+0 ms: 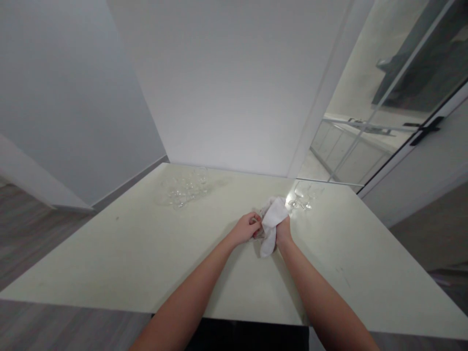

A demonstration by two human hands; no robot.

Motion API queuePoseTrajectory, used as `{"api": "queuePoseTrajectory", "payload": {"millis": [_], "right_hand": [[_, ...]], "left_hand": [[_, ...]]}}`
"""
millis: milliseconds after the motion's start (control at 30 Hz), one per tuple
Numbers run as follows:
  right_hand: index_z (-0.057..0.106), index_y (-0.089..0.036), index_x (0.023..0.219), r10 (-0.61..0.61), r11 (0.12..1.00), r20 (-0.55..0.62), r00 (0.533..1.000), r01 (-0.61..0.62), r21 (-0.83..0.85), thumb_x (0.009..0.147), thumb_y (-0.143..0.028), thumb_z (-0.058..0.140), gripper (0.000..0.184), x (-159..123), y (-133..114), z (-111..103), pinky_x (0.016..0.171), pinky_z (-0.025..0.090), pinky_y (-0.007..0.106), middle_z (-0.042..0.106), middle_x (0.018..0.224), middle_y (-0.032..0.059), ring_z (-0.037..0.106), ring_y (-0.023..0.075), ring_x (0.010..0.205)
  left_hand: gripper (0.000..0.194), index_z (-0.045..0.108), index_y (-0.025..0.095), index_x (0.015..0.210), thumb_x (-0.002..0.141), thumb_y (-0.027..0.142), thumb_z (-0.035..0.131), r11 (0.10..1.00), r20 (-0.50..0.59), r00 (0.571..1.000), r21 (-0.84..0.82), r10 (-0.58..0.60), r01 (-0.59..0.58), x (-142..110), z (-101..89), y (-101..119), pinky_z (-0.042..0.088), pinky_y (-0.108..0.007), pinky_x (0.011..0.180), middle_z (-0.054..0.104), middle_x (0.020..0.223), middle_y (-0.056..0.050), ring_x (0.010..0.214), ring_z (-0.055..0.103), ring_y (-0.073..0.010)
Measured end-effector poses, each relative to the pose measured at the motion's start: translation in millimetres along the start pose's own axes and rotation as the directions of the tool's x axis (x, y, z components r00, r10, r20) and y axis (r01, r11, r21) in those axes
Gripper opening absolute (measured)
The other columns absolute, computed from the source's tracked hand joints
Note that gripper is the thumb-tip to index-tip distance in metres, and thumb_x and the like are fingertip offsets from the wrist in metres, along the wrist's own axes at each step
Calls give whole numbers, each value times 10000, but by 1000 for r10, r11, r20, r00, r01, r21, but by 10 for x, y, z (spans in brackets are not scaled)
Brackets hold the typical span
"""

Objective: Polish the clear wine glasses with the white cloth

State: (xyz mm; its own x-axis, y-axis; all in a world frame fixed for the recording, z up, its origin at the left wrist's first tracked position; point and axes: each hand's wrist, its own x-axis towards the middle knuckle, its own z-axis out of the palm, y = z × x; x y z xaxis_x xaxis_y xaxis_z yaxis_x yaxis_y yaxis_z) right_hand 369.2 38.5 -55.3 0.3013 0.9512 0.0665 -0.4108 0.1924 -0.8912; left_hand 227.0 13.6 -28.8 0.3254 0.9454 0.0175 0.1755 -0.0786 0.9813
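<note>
In the head view a crumpled white cloth point(275, 213) hangs over the table in front of me. My right hand point(283, 231) grips it from the right, its fingers mostly behind the fabric. Close on the other side, my left hand point(249, 227) is closed with curled fingers around what looks like a clear glass point(257, 221). The cloth and my fingers cover most of that glass, so its shape is hard to make out. Just past the cloth stand several clear stemmed glasses point(306, 197). A second group of clear glasses point(185, 187) is at the back left.
Both hands are above a pale table point(127, 258). A white wall panel point(226, 97) rises at its back edge. To the right is a glazed partition point(351, 131), with a door and black handle point(427, 129). Wood-look floor point(25, 234) shows on the left.
</note>
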Motion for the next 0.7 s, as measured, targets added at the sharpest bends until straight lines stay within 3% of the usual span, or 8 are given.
{"api": "queuePoseTrajectory", "payload": {"millis": [100, 567, 700], "right_hand": [[539, -203, 828, -15, 1000, 16, 1000, 15, 16, 706, -436, 673, 295, -3, -13, 12, 523, 442, 238, 586, 672, -48, 521, 109, 544], [554, -210, 852, 20, 1000, 15, 1000, -20, 14, 711, -440, 660, 290, 17, -12, 2, 543, 442, 249, 597, 679, -56, 530, 117, 563], [570, -198, 832, 34, 999, 39, 999, -35, 36, 707, -469, 684, 319, 6, 11, -5, 521, 443, 249, 613, 670, -43, 527, 118, 544]], "left_hand": [[101, 537, 183, 782, 755, 274, 571, 996, 21, 1000, -93, -17, 19, 11, -3, -1, 324, -189, 468, 488, 502, 64, 441, 439, -87], [84, 564, 180, 771, 741, 257, 574, 999, 11, 1000, -37, 9, -9, -22, 7, 49, 324, -193, 456, 507, 508, 54, 449, 462, -93], [148, 544, 185, 743, 739, 320, 604, 969, 77, 991, -215, -109, 124, -21, -16, 87, 309, -198, 426, 469, 475, 57, 405, 429, -92]]}}
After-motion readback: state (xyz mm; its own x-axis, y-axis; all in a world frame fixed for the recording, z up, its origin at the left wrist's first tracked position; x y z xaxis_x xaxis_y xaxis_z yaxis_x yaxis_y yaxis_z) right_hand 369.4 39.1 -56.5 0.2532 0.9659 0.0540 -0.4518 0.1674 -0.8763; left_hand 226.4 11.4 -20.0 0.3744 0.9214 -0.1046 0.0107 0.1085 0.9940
